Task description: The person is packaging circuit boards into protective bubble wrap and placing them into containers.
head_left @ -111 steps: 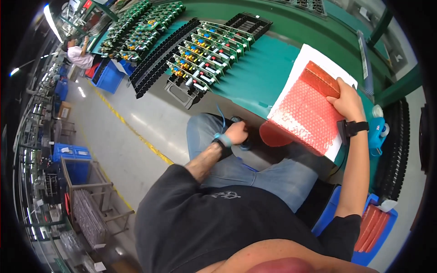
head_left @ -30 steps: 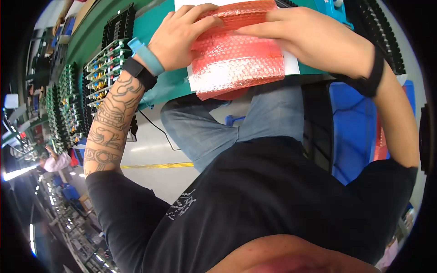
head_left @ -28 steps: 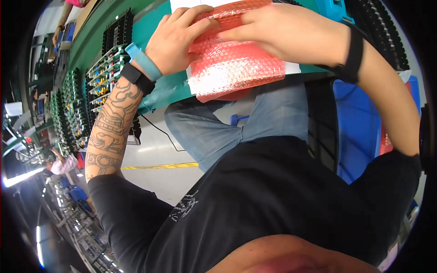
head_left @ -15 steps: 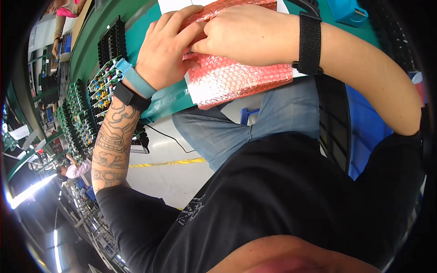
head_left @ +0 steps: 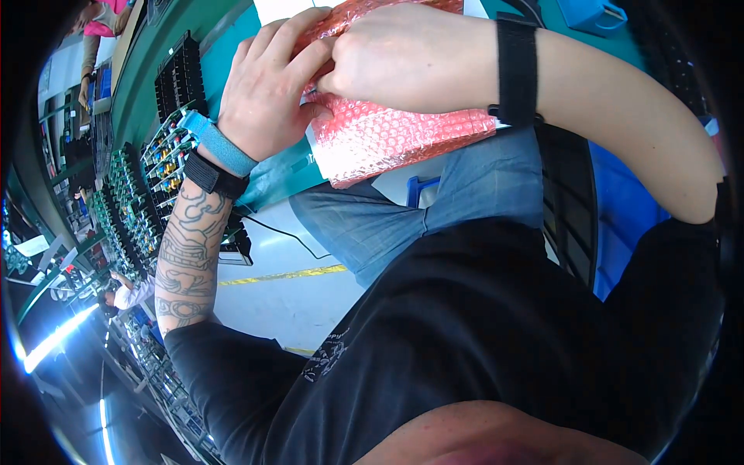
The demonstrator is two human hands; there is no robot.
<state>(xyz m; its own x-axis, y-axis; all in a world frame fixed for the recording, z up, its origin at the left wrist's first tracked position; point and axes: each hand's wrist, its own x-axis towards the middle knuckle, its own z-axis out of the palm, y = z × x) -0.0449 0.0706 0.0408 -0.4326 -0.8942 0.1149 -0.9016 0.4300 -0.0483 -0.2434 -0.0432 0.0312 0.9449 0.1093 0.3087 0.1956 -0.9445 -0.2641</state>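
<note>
A sheet or pouch of pink bubble wrap [head_left: 395, 139] lies over the near edge of the green table mat, shiny and creased. My left hand [head_left: 267, 85] bends over its left side, fingers curled onto the wrap and thumb pressed at its edge. My right hand [head_left: 384, 58] reaches across from the right and meets the left one. Its knuckles are bent and its fingertips are tucked down into the wrap, mostly hidden. White material shows at the wrap's left edge; whatever lies inside cannot be made out.
Left of my hands stand a black slotted rack [head_left: 180, 76] and rows of green circuit boards [head_left: 159, 167]. A blue container [head_left: 593, 15] sits at the far right, and a blue bin [head_left: 632, 209] is beside my right leg. Another person's arm [head_left: 87, 70] shows at the upper left.
Both hands and the bubble wrap sit slightly further left in the picture, as does the surrounding scene. The grip looks nearly the same.
</note>
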